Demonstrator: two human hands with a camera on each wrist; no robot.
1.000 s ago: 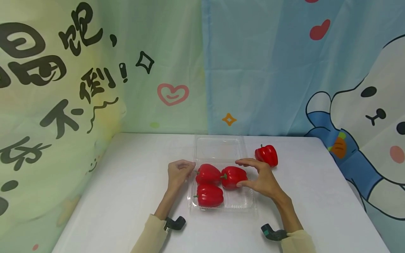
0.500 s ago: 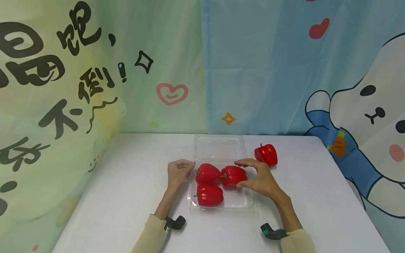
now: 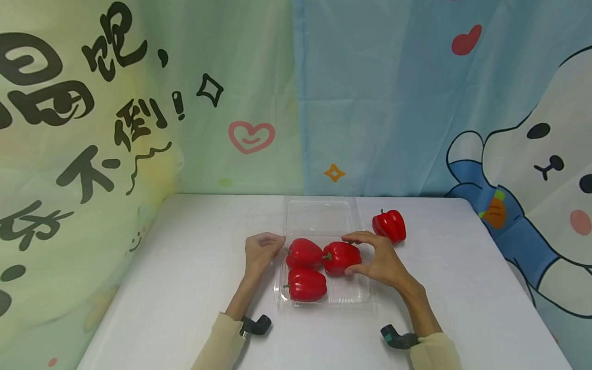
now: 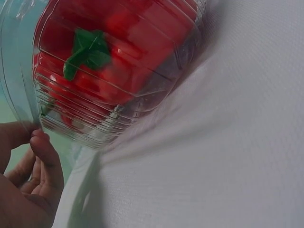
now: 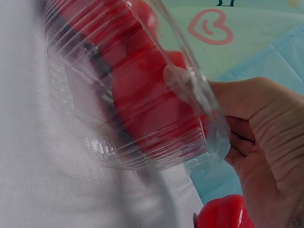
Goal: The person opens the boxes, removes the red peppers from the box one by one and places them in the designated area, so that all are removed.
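Observation:
A clear plastic clamshell box [image 3: 349, 294] lies open on the table, its lid folded back behind it. Inside sit three red bell peppers: one at back left [image 3: 303, 254], one at front left [image 3: 307, 285] and one at back right [image 3: 341, 258]. My left hand [image 3: 262, 252] pinches the box's left rim between thumb and forefinger, as the left wrist view shows. Around the back-right pepper curls my right hand [image 3: 381, 261], its thumb on the near side and fingers at the far side. In the right wrist view the thumb [image 5: 176, 78] reaches over the rim against that pepper [image 5: 147, 104].
Another red bell pepper [image 3: 389, 226] lies on the white table [image 3: 203, 257], right of the box and behind my right hand. The clear lid [image 3: 320, 217] spreads flat toward the back edge, where a printed curtain [image 3: 379, 103] hangs.

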